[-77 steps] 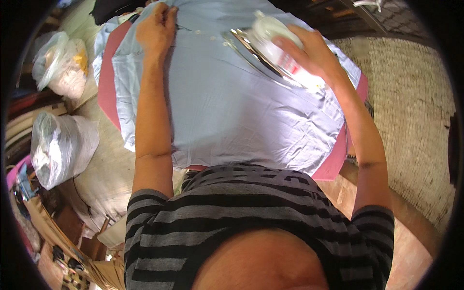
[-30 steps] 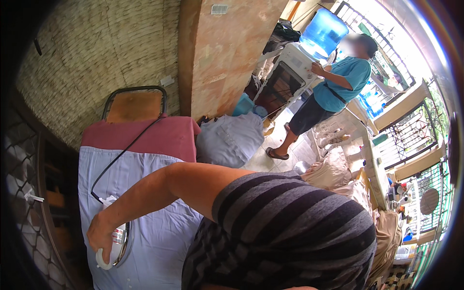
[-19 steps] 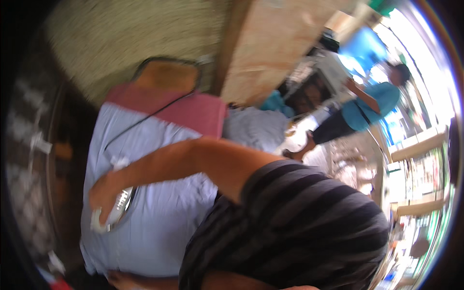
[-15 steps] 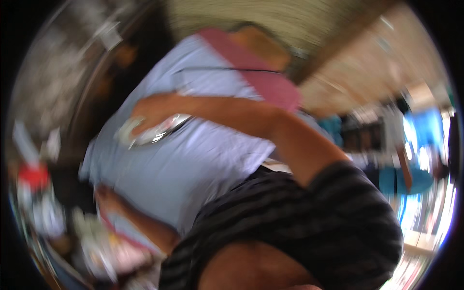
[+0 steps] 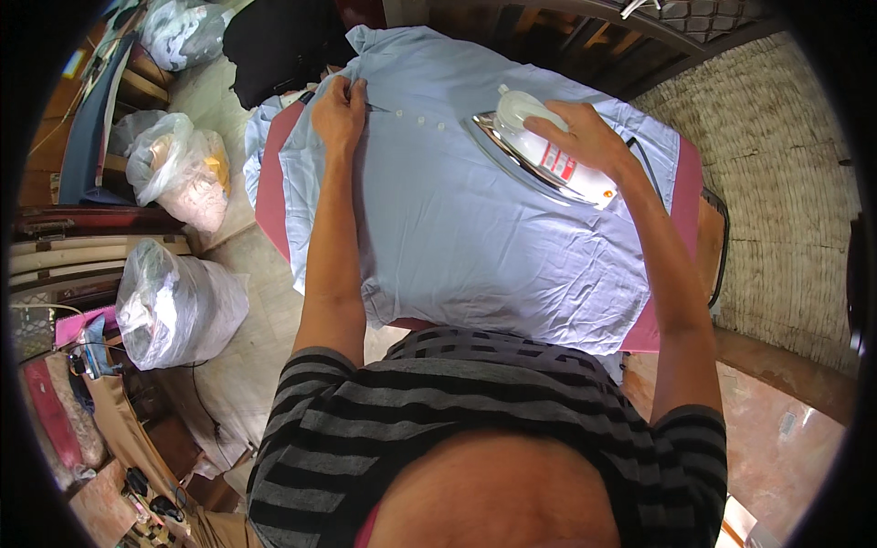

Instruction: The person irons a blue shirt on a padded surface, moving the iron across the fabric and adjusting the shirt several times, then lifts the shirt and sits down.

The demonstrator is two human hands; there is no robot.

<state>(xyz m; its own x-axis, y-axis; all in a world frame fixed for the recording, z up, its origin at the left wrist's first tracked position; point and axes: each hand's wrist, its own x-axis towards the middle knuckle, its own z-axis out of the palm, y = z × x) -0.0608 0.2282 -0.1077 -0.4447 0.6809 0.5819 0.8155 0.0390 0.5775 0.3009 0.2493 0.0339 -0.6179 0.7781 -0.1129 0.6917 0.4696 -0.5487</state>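
Observation:
A light blue buttoned shirt [image 5: 438,228] lies spread over an ironing board with a maroon cover [image 5: 274,173]. My left hand [image 5: 340,114] is closed on the shirt's edge at the upper left, beside the row of small buttons. Wrapped round the handle of a white clothes iron [image 5: 541,157], my right hand [image 5: 585,137] is over the right part of the shirt. The iron is tilted, showing its shiny metal edge on the left; whether it touches the cloth I cannot tell. Creases run through the shirt's lower right.
Clear plastic bags of cloth stand on the floor to the left, one near [image 5: 174,301] and one farther off [image 5: 183,169]. A black cloth [image 5: 279,46] hangs beyond the board's left end. The iron's dark cord [image 5: 647,164] runs behind my right wrist. A woven mat [image 5: 767,183] lies at right.
The view has swung round and steadied from a blur. My right hand and the iron are now at the right rather than the left of the picture. My left hand now grips the shirt's far-left edge.

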